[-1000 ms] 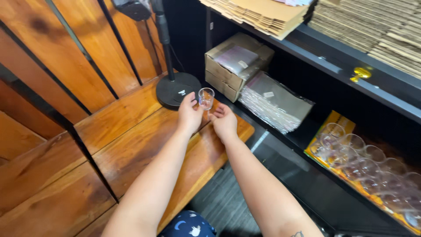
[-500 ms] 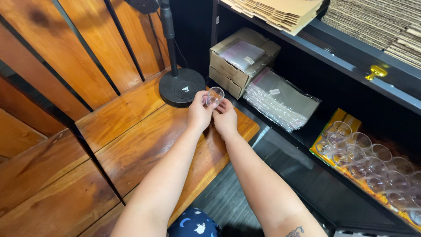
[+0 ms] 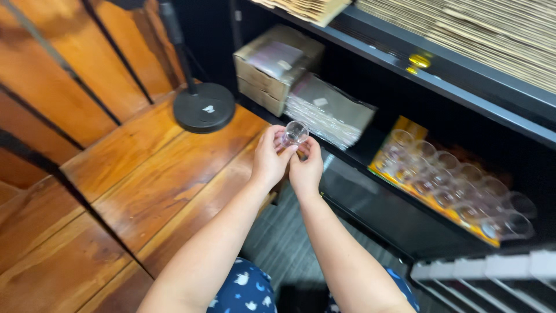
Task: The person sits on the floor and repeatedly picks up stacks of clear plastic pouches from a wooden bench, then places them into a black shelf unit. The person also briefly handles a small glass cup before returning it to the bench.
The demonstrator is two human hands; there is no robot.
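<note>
Clear cup being pinched by left hand and right hand, over the table's right edge; more cups waiting untouched on the shelf.

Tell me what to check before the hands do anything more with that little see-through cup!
1. Both hands on the cup: ok. The left hand and right hand pinch the small clear cup between their fingertips.
2. Cup clear of the wooden table: ok, it is held up in the air.
3. Cup empty: cannot tell for sure, though nothing shows inside.
4. Black round lamp base out of the way: ok, it stands apart to the left.
5. Row of clear cups on the shelf safe from the elbows: ok, they lie well to the right.
</note>
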